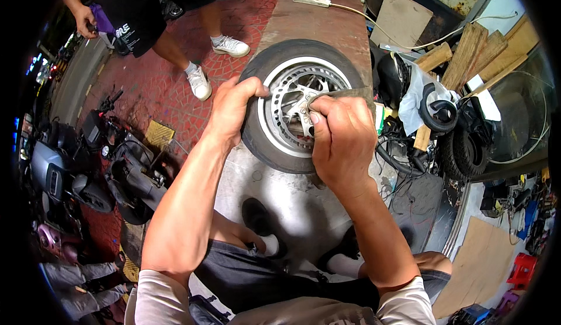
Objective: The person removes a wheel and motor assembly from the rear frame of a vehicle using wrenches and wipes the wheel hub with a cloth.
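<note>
A scooter wheel with a black tyre and a silver rim leans at the near end of a bench, its face turned toward me. A slotted brake disc is at its centre. My left hand is closed on the wheel's left edge, the thumb over the tyre toward the rim and the other fingers partly hidden. My right hand is closed on a greyish-brown rag, pressed against the hub and the disc's right side. Part of the disc is hidden behind that hand.
The brown bench top carries a white power strip. At the right lie wood offcuts, tyres and cables. A person in white shoes stands beyond on red paving. Scooters are parked at the left.
</note>
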`<state>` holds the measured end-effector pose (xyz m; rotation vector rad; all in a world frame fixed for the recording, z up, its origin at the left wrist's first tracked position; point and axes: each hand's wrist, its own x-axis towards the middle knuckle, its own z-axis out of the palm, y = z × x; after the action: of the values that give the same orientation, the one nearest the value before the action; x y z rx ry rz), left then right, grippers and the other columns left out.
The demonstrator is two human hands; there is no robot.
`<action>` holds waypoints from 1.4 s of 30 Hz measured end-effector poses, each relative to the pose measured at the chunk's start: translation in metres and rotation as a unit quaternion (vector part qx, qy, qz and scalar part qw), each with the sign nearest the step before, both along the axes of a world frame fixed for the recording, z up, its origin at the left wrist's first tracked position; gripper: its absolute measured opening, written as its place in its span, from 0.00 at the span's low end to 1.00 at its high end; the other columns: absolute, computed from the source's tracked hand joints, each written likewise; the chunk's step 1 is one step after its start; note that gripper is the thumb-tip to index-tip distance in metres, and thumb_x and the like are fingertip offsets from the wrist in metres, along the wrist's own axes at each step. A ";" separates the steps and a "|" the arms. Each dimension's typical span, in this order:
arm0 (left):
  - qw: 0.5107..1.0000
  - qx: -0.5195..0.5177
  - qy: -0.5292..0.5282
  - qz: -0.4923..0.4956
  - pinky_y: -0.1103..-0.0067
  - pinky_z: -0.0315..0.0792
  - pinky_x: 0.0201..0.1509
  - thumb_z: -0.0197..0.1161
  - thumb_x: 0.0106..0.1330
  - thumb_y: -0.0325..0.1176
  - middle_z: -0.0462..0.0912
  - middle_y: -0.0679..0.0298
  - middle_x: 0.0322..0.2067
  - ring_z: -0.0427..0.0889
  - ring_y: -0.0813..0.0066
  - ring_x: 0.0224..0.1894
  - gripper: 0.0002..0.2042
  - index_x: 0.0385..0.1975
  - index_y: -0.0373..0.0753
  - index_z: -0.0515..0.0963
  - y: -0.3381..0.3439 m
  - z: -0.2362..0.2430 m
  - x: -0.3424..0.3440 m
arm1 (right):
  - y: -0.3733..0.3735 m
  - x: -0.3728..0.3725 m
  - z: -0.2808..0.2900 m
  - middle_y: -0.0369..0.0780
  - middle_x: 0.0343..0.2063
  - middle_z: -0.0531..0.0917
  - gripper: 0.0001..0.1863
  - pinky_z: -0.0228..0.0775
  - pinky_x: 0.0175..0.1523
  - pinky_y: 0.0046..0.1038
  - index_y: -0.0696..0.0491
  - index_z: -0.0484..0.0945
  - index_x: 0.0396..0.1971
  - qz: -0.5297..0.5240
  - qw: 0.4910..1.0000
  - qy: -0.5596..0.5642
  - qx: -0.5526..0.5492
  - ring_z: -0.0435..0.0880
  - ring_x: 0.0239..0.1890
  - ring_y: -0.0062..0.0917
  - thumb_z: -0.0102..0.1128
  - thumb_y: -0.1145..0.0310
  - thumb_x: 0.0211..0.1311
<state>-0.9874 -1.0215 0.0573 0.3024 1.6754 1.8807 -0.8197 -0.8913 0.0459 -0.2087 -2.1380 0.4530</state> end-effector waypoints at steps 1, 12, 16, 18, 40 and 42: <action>1.000 -0.001 0.002 0.002 0.77 0.79 0.38 0.63 0.55 0.33 0.82 0.61 0.31 0.82 0.73 0.30 0.13 0.38 0.32 0.78 0.000 0.000 -0.002 | 0.001 -0.002 0.001 0.39 0.35 0.85 0.06 0.69 0.48 0.39 0.52 0.81 0.38 0.013 1.000 0.004 0.014 0.81 0.41 0.36 0.59 0.69 0.63; 1.000 -0.018 -0.001 -0.020 0.76 0.79 0.34 0.62 0.54 0.33 0.84 0.59 0.29 0.83 0.72 0.26 0.13 0.36 0.30 0.79 0.002 -0.005 -0.012 | 0.019 0.007 0.021 0.40 0.28 0.82 0.05 0.68 0.45 0.38 0.52 0.79 0.34 0.120 0.989 -0.073 0.044 0.80 0.37 0.36 0.59 0.75 0.57; 1.000 -0.021 -0.007 -0.022 0.76 0.79 0.36 0.62 0.55 0.34 0.84 0.61 0.28 0.83 0.73 0.27 0.11 0.32 0.33 0.81 0.003 -0.007 -0.013 | 0.016 0.011 0.023 0.40 0.27 0.82 0.05 0.68 0.45 0.38 0.52 0.79 0.35 0.090 0.989 -0.102 0.049 0.80 0.37 0.36 0.60 0.75 0.59; 1.000 -0.003 -0.014 -0.019 0.76 0.80 0.34 0.63 0.53 0.33 0.83 0.58 0.30 0.83 0.72 0.27 0.15 0.37 0.29 0.79 0.001 -0.014 -0.018 | 0.013 0.011 0.021 0.40 0.28 0.82 0.04 0.69 0.45 0.38 0.52 0.79 0.35 0.066 0.993 -0.096 0.023 0.80 0.38 0.36 0.60 0.74 0.60; 0.999 0.003 0.038 -0.037 0.78 0.76 0.33 0.63 0.55 0.37 0.83 0.60 0.28 0.81 0.72 0.26 0.14 0.33 0.30 0.82 -0.007 -0.041 -0.037 | -0.005 0.009 -0.049 0.42 0.46 0.85 0.09 0.73 0.54 0.21 0.62 0.76 0.49 0.096 0.956 0.120 -0.251 0.82 0.44 0.16 0.55 0.74 0.76; 0.999 0.010 0.030 -0.034 0.78 0.76 0.32 0.63 0.55 0.36 0.84 0.59 0.28 0.82 0.72 0.26 0.14 0.33 0.30 0.82 -0.006 -0.038 -0.034 | -0.009 0.007 -0.047 0.46 0.43 0.85 0.07 0.76 0.52 0.29 0.61 0.78 0.46 0.089 0.952 0.130 -0.262 0.84 0.43 0.29 0.57 0.74 0.74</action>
<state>-1.0215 -1.0275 0.0190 0.4236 1.6651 1.8567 -0.8126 -0.9003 -0.0012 -0.2381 -1.7486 1.0921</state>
